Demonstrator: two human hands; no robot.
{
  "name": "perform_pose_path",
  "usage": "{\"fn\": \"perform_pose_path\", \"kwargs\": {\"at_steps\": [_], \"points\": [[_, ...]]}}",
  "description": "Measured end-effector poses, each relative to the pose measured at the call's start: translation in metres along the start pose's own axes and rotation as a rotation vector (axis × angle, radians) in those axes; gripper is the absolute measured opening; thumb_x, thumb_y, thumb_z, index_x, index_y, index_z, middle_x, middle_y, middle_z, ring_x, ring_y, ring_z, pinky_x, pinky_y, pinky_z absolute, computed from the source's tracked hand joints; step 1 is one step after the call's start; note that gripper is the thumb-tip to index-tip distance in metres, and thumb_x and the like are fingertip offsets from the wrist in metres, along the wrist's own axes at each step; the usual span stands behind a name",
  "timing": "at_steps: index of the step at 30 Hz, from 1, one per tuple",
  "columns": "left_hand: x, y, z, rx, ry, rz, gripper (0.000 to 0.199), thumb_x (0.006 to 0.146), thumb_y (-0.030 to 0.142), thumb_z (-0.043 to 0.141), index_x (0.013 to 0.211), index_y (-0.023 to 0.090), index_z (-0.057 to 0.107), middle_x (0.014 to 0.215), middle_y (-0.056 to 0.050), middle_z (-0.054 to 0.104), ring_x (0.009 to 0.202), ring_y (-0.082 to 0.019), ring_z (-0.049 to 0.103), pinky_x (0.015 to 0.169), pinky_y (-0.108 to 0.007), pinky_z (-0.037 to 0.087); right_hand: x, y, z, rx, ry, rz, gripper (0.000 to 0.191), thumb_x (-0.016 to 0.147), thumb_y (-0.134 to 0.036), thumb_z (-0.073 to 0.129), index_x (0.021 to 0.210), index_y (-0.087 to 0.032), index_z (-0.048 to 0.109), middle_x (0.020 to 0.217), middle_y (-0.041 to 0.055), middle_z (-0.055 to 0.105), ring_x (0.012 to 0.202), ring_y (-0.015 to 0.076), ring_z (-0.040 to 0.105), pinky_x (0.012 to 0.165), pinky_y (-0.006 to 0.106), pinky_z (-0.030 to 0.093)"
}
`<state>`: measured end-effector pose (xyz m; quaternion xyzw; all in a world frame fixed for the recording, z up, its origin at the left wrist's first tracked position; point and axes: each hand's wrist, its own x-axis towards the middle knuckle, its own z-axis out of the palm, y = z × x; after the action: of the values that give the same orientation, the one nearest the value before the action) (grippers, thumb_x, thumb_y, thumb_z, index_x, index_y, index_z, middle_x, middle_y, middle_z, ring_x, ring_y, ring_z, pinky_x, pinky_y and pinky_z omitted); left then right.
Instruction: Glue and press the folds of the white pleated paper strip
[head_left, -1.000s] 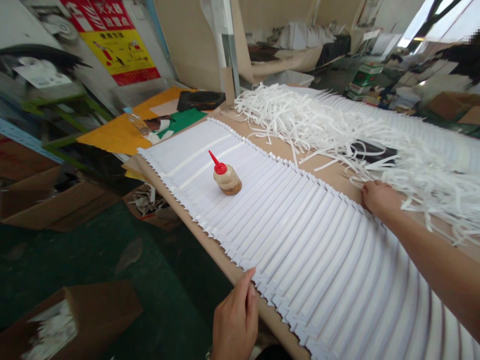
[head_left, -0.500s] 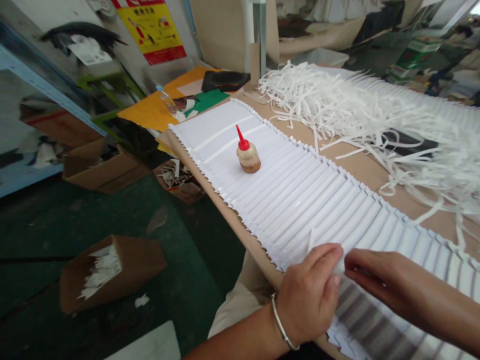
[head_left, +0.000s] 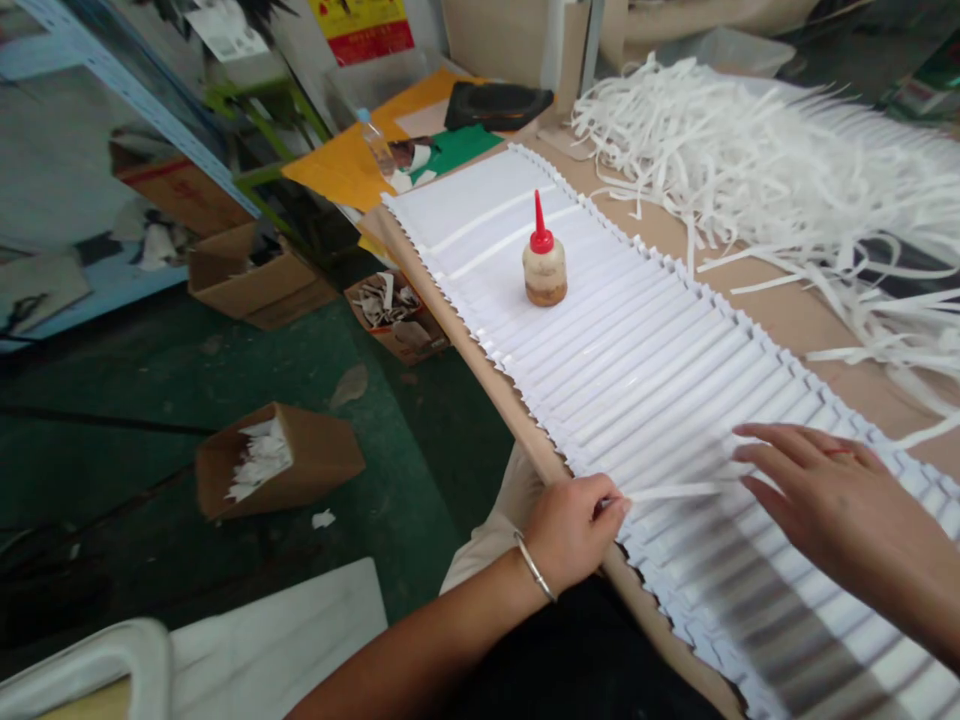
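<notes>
My left hand point(head_left: 576, 530), with a silver bangle on its wrist, pinches one end of a thin white strip point(head_left: 675, 491) at the near edge of the layered white sheets point(head_left: 645, 370). The strip stretches rightward over the sheets. Above its far part is my right hand point(head_left: 817, 480), fingers spread; whether its fingertips touch the strip is unclear. A small glue bottle point(head_left: 545, 270) with a red pointed cap stands upright on the sheets, beyond both hands.
A big heap of white strips point(head_left: 705, 150) lies on the table's far side. Yellow sheets point(head_left: 330, 172), a plastic bottle point(head_left: 376, 145) and a black item point(head_left: 496, 105) are at the far end. Cardboard boxes point(head_left: 322, 460) stand on the floor at left.
My hands, close together before, are now apart, the left at the near edge and the right opened out. The strip now stretches from my left hand. The view has shifted.
</notes>
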<state>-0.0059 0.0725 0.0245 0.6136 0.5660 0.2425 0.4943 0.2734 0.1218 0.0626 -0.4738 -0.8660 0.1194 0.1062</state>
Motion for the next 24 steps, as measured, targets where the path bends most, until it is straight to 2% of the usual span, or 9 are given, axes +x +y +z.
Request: {"fn": "perform_pose_path", "kwargs": {"at_steps": [2, 3, 4, 6, 8, 10, 14, 20, 24], "points": [[0.005, 0.002, 0.001, -0.017, 0.003, 0.016, 0.025, 0.093, 0.032, 0.06, 0.073, 0.018, 0.063, 0.063, 0.002, 0.059, 0.06, -0.012, 0.052, 0.057, -0.023, 0.035, 0.019, -0.027, 0.01, 0.047, -0.008, -0.117, 0.032, 0.096, -0.025, 0.051, 0.124, -0.029, 0.065, 0.134, 0.0086, 0.068, 0.126, 0.0329, 0.06, 0.101, 0.053, 0.044], [0.008, 0.003, 0.001, -0.031, 0.011, 0.032, 0.025, 0.094, 0.031, 0.059, 0.072, 0.018, 0.062, 0.063, 0.002, 0.058, 0.06, -0.012, 0.051, 0.057, -0.023, 0.035, 0.028, -0.039, 0.015, 0.108, -0.034, -0.165, 0.033, 0.097, -0.023, 0.05, 0.126, -0.028, 0.064, 0.13, 0.0078, 0.07, 0.126, 0.0297, 0.06, 0.104, 0.051, 0.043], [0.01, 0.004, -0.001, -0.044, 0.027, 0.043, 0.025, 0.093, 0.03, 0.059, 0.072, 0.018, 0.061, 0.063, 0.003, 0.057, 0.06, -0.012, 0.051, 0.057, -0.023, 0.035, 0.037, -0.049, 0.019, 0.179, -0.073, -0.185, 0.031, 0.098, -0.022, 0.048, 0.123, -0.028, 0.065, 0.122, 0.0071, 0.073, 0.119, 0.0263, 0.064, 0.103, 0.047, 0.044], [0.013, 0.002, -0.006, -0.066, 0.077, 0.039, 0.026, 0.093, 0.031, 0.059, 0.071, 0.018, 0.06, 0.062, 0.003, 0.056, 0.06, -0.011, 0.05, 0.057, -0.023, 0.034, 0.051, -0.06, 0.026, 0.284, -0.159, -0.119, 0.023, 0.101, -0.025, 0.047, 0.107, -0.024, 0.069, 0.099, 0.0057, 0.075, 0.094, 0.021, 0.07, 0.088, 0.038, 0.05], [0.015, -0.004, -0.012, -0.087, 0.124, 0.009, 0.029, 0.094, 0.035, 0.06, 0.07, 0.018, 0.06, 0.061, 0.004, 0.054, 0.059, -0.011, 0.049, 0.056, -0.023, 0.033, 0.063, -0.063, 0.032, 0.355, -0.227, 0.012, 0.023, 0.101, -0.032, 0.049, 0.092, -0.023, 0.068, 0.081, 0.0036, 0.072, 0.073, 0.0175, 0.066, 0.068, 0.03, 0.049], [0.016, -0.011, -0.017, -0.104, 0.152, -0.023, 0.03, 0.095, 0.036, 0.059, 0.072, 0.018, 0.062, 0.061, 0.003, 0.056, 0.06, -0.011, 0.05, 0.056, -0.023, 0.034, 0.075, -0.061, 0.037, 0.42, -0.252, 0.101, 0.023, 0.098, -0.037, 0.054, 0.086, -0.022, 0.067, 0.074, 0.0022, 0.07, 0.065, 0.0163, 0.064, 0.059, 0.027, 0.046], [0.018, -0.026, -0.027, -0.074, 0.21, -0.037, 0.025, 0.098, 0.032, 0.052, 0.085, 0.018, 0.068, 0.068, 0.001, 0.063, 0.063, -0.012, 0.055, 0.059, -0.023, 0.038, 0.1, -0.06, 0.049, 0.436, -0.237, 0.136, 0.018, 0.092, -0.036, 0.059, 0.087, -0.022, 0.069, 0.075, 0.0016, 0.073, 0.065, 0.0169, 0.066, 0.061, 0.027, 0.047], [0.011, -0.043, -0.042, 0.035, 0.329, -0.028, 0.018, 0.099, 0.028, 0.053, 0.1, 0.018, 0.068, 0.079, -0.001, 0.07, 0.069, -0.014, 0.062, 0.065, -0.024, 0.044, 0.125, -0.062, 0.06, 0.221, -0.22, 0.147, 0.02, 0.092, -0.038, 0.057, 0.086, -0.023, 0.069, 0.076, 0.0031, 0.074, 0.066, 0.0198, 0.067, 0.062, 0.03, 0.044], [0.005, -0.047, -0.043, 0.16, 0.37, 0.09, 0.02, 0.101, 0.023, 0.049, 0.108, 0.017, 0.067, 0.096, -0.004, 0.075, 0.081, -0.015, 0.068, 0.074, -0.027, 0.05, 0.128, -0.058, 0.061, 0.184, -0.215, 0.174, 0.021, 0.091, -0.04, 0.057, 0.086, -0.023, 0.069, 0.076, 0.0041, 0.074, 0.06, 0.019, 0.064, 0.058, 0.03, 0.042]]}}
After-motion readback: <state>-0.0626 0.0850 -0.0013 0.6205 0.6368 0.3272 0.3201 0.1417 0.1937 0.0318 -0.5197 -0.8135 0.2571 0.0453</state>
